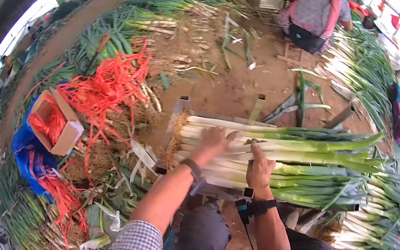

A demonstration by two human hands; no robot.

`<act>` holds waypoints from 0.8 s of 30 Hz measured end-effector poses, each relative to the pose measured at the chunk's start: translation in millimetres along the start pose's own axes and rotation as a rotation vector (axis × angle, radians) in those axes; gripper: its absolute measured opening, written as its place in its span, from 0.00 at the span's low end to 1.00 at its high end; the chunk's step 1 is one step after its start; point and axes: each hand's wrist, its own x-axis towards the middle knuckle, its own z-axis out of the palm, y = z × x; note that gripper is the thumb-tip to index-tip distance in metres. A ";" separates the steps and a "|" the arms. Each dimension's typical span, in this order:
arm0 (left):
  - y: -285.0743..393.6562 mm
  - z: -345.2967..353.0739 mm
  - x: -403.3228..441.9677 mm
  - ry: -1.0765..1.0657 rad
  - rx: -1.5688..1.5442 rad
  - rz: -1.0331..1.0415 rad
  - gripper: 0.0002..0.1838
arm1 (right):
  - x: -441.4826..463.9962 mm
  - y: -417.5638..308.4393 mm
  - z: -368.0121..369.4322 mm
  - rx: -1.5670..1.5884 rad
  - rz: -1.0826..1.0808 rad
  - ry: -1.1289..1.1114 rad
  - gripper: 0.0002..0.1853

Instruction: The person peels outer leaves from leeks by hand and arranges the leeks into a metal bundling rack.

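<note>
Several leeks (311,152) lie side by side in a metal frame (180,107) before me, white shanks and roots to the left, green leaves to the right. Over the white shanks is my left hand (213,144), smeared by motion, so its grip is unclear. My right hand (259,170) is closed around a leek (287,153) near the middle of the pile, where white turns to green. Its fingertips are partly hidden among the stalks. A dark band sits on each wrist.
Orange-red plastic strips (112,85) and a cardboard box (56,123) with red plastic lie on the left. Loose leeks (373,220) cover the ground at right. Another person (314,12) sits at the back. Metal posts (258,103) rise beyond the pile.
</note>
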 end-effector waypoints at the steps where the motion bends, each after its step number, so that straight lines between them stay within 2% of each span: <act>1: -6.5 15.3 -5.9 0.174 -0.005 0.057 0.30 | 1.4 -2.8 1.7 0.110 0.066 -0.010 0.16; 2: -19.9 39.0 -5.4 0.442 -0.026 0.165 0.19 | 4.7 -3.5 3.2 0.211 0.133 -0.020 0.14; 3: -22.8 44.2 -4.3 0.556 -0.083 0.182 0.19 | 6.5 -5.0 6.1 0.717 0.570 -0.014 0.16; 4: -20.9 51.2 -6.2 0.658 -0.149 0.201 0.19 | 3.3 4.9 6.0 0.734 0.603 0.077 0.18; 5: -17.8 57.4 -10.6 0.604 -0.107 0.207 0.18 | 1.0 17.6 1.1 0.740 0.636 0.171 0.20; 7: -19.5 51.8 -8.5 0.532 -0.004 0.214 0.17 | 10.7 50.2 -41.2 0.447 0.436 0.142 0.21; 9: -4.5 28.2 -18.3 0.407 -0.045 0.132 0.17 | 26.9 56.7 -112.9 0.316 0.372 0.114 0.21; 10: 4.3 19.0 -21.4 0.344 -0.070 0.093 0.17 | 30.2 60.4 -132.8 0.472 0.519 0.198 0.21; 11: 7.0 14.6 -20.3 0.296 -0.075 0.109 0.25 | 23.3 76.6 -140.3 0.462 0.527 0.224 0.20; 13: 18.2 6.6 -12.8 0.179 0.066 0.054 0.31 | 2.7 108.4 -143.5 0.438 0.540 0.271 0.19; 14: 22.1 1.1 -9.4 0.116 0.138 0.025 0.34 | 2.5 101.2 -139.8 0.477 0.569 0.261 0.19; 15: 23.9 -8.1 0.0 -0.040 0.116 0.012 0.40 | -0.7 92.8 -129.2 0.518 0.598 0.251 0.19; 16: 26.9 -16.2 1.3 -0.061 0.125 0.016 0.39 | -1.3 77.2 -116.5 0.558 0.631 0.243 0.19; 18: 35.1 -26.5 -0.5 -0.114 0.143 0.030 0.37 | 5.4 25.3 -85.0 0.344 0.523 0.083 0.21; 20: 4.1 8.4 -0.1 0.178 0.226 0.297 0.29 | -17.8 23.3 -45.4 0.202 0.403 -0.014 0.26; 22: -20.0 38.4 20.5 0.289 0.035 0.418 0.23 | -33.1 26.2 -57.9 0.039 0.624 -0.159 0.30; 23: -23.2 52.2 22.7 0.438 0.113 0.399 0.21 | -40.2 39.3 -62.6 0.047 0.508 -0.141 0.31; 24: -5.8 36.0 11.3 0.484 0.059 0.333 0.20 | -43.3 50.6 -64.7 0.060 0.384 -0.131 0.32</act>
